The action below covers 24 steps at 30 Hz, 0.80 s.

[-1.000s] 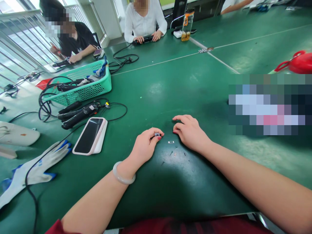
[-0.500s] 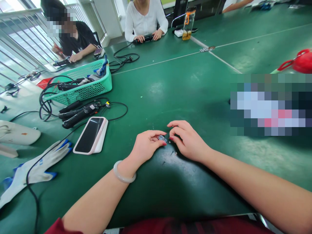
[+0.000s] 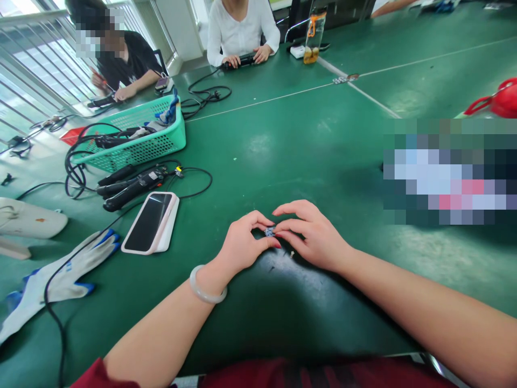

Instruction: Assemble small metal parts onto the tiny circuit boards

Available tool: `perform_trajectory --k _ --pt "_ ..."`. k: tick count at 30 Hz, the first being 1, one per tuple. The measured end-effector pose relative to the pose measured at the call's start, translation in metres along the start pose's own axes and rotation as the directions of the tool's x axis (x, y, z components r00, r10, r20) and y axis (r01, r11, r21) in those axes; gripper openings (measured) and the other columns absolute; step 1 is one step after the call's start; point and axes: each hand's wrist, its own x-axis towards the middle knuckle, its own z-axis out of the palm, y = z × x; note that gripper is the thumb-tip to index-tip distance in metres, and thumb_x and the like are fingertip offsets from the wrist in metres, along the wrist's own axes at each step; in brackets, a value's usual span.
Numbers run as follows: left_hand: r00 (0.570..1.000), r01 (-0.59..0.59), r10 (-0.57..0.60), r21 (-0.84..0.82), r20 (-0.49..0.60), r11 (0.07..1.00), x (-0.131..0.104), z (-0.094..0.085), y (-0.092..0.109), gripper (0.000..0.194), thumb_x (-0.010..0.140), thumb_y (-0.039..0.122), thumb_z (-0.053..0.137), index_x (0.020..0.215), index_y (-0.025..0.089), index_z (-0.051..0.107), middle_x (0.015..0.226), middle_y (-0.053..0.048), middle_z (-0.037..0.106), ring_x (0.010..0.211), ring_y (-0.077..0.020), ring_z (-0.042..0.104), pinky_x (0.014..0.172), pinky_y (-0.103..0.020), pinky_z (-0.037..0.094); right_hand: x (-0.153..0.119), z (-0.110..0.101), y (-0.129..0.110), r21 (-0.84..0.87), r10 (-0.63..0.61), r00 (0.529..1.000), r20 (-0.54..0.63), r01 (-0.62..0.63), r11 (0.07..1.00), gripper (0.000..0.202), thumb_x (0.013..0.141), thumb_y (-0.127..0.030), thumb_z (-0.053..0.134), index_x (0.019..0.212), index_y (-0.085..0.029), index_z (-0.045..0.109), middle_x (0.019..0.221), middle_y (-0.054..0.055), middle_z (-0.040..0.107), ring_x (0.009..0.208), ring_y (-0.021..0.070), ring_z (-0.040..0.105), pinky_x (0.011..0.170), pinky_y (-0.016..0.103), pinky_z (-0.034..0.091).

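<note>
A small blue-grey piece with a light pattern (image 3: 270, 231) sits between my two hands, just above or on the green table; its kind is too small to make out. My left hand (image 3: 244, 240), with a pale bangle at the wrist, curls thumb and forefinger around it. From the other side my right hand (image 3: 311, 230) pinches at its right end with the thumb and a finger, while the forefinger arches above. Part of the piece is hidden by the fingertips. On the table below the right fingers lies a tiny light-coloured bit (image 3: 292, 254).
Left of my hands lie a phone (image 3: 151, 223), white-and-blue gloves (image 3: 68, 269), and black corded tools (image 3: 133, 186). Behind stands a green basket (image 3: 161, 141) holding cables and tools. Two people sit across the table (image 3: 262, 178). A bottle (image 3: 314, 40) stands farther back.
My right hand has moved slightly left, its fingertips now meeting the piece. The left thumb and forefinger have parted a little around it.
</note>
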Motion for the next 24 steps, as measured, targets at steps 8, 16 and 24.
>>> perform_trajectory --k 8,16,24 --pt "1.000 0.020 -0.019 0.051 -0.018 0.999 0.001 -0.002 -0.004 0.033 0.061 0.031 0.078 0.081 0.018 0.055 0.083 -0.001 0.066 0.081 -0.0169 0.065 0.078 -0.030 0.049 0.002 -0.040 0.031 0.103 0.099 0.830 0.549 -0.185 0.977 0.010 0.075 -0.029 0.069 0.084 -0.025 0.069 0.087 0.001 0.067 0.084 0.0178 0.060 0.075 0.032 0.049" --pt "1.000 0.022 -0.024 0.122 0.017 0.992 0.001 -0.002 -0.004 0.025 0.066 0.027 0.074 0.082 0.019 0.056 0.085 -0.002 0.067 0.082 -0.0171 0.065 0.079 -0.031 0.049 0.000 -0.040 0.034 0.086 0.002 0.770 0.638 -0.073 0.994 0.008 0.077 -0.024 0.066 0.071 -0.026 0.069 0.078 0.000 0.066 0.085 0.0175 0.058 0.075 0.031 0.046" --pt "1.000 0.002 -0.004 0.129 0.019 0.992 0.000 -0.002 -0.003 0.025 0.066 0.029 0.074 0.081 0.018 0.055 0.083 -0.002 0.066 0.079 -0.0168 0.064 0.077 -0.031 0.049 -0.001 -0.024 0.020 0.052 0.115 0.923 0.366 -0.143 0.988 0.009 0.083 -0.026 0.059 0.079 -0.022 0.065 0.084 0.001 0.064 0.077 0.0138 0.060 0.072 0.027 0.047"
